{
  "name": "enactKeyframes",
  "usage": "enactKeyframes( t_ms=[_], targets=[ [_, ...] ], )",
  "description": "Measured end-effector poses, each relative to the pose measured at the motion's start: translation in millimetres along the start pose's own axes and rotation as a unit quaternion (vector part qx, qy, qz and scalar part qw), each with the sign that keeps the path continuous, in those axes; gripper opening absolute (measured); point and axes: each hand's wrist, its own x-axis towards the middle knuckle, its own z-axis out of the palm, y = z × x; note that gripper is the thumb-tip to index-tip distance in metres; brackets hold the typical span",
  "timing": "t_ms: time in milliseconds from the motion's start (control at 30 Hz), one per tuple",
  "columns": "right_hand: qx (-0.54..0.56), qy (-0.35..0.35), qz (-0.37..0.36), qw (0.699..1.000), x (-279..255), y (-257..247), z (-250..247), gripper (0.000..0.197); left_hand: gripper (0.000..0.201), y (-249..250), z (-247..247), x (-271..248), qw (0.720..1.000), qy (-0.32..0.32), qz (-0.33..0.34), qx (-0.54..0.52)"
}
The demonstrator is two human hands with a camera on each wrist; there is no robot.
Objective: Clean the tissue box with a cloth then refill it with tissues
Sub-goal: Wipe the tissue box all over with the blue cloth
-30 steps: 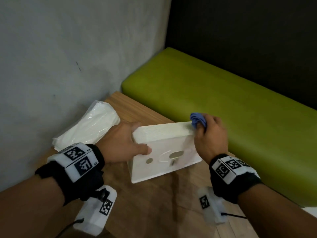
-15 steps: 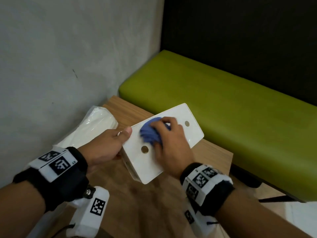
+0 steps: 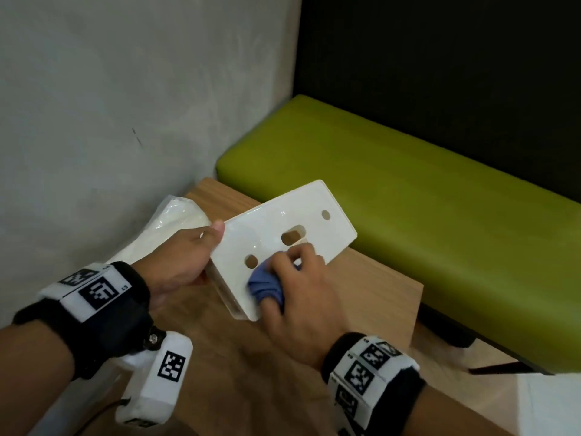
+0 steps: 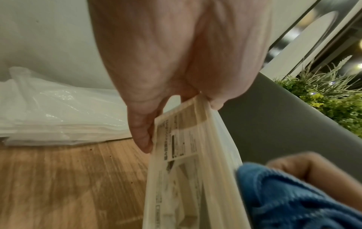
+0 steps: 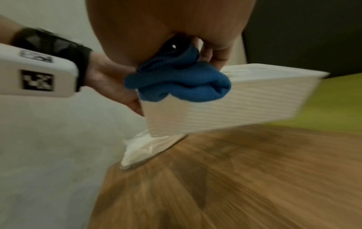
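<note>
A white tissue box [image 3: 292,215] with ribbed sides [image 5: 245,100] is held tilted above the wooden table [image 3: 239,357], its flat holed face turned up toward me. My left hand [image 3: 185,256] grips its left end, thumb on the face and fingers underneath [image 4: 143,136]. My right hand [image 3: 295,287] holds a bunched blue cloth [image 3: 267,286] and presses it on the near part of that face, beside a round hole. The cloth [image 5: 176,83] bulges out under the palm in the right wrist view. A pack of tissues in clear wrap [image 3: 166,228] lies by the wall.
A grey wall [image 3: 110,105] runs along the table's left side. A green bench seat [image 3: 424,209] stands beyond the table's far edge, with a dark panel behind it. Green plants [image 4: 329,96] show in the left wrist view.
The box was turned from its side so that the holed face points up. My right hand slid the cloth from the box's far top edge onto that face, then toward its near corner.
</note>
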Motion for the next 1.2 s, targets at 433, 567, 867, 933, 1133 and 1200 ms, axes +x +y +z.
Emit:
enactKeyframes(
  t_ms=[433, 567, 867, 933, 1133, 1200],
  targets=[
    [-0.062, 0.158, 0.320, 0.932, 73, 107, -38, 0.030, 0.045, 13, 14, 1, 0.997, -0.064, 0.015, 0.035],
    [-0.057, 0.173, 0.215, 0.959, 87, 78, -30, 0.030, 0.052, 17, 27, 5, 0.993, -0.075, 0.042, 0.077],
    [-0.048, 0.141, 0.081, 0.986, 49, 60, 0, 0.037, 0.054, 19, 38, 12, 0.992, -0.031, 0.061, 0.109],
    [-0.051, 0.183, 0.183, 0.964, 61, 84, -9, 0.036, 0.060, 18, 43, 11, 0.988, -0.046, 0.065, 0.129],
    [-0.056, 0.180, 0.229, 0.955, 80, 68, -13, 0.034, 0.062, 22, 59, 18, 0.989, -0.015, 0.068, 0.131],
    [-0.026, 0.176, 0.167, 0.970, 70, 43, -1, 0.033, 0.058, 25, 61, 19, 0.987, 0.014, 0.079, 0.137]
  ],
)
